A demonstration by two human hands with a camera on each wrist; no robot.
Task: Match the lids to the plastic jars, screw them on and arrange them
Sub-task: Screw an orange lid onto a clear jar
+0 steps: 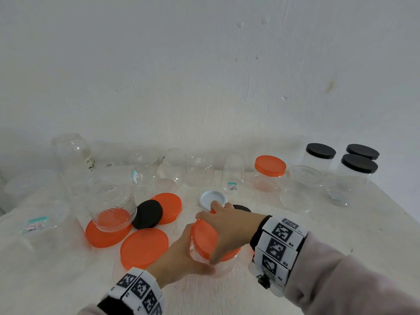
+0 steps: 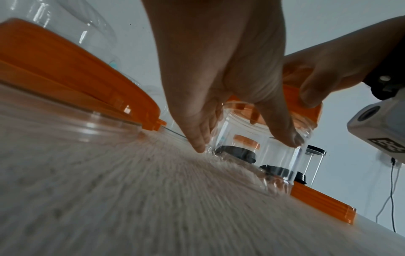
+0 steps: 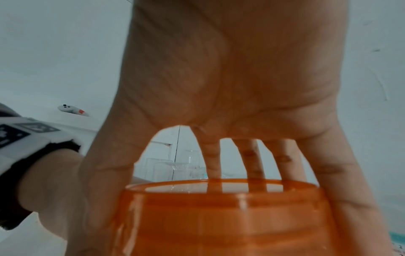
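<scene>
Orange lid point(image 1: 205, 238) within right hand point(image 1: 229, 228) grip.

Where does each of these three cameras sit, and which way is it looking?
Head: worn on the head, facing forward and down at the table; shows both hands and sleeves.
Left wrist: low by the tabletop, looking along the left hand, which grips the clear jar.
Right wrist: above, looking along the right hand, whose fingers curl round the orange lid.
All three share the orange lid; both wrist views show the opposite wrist's marker band.
</scene>
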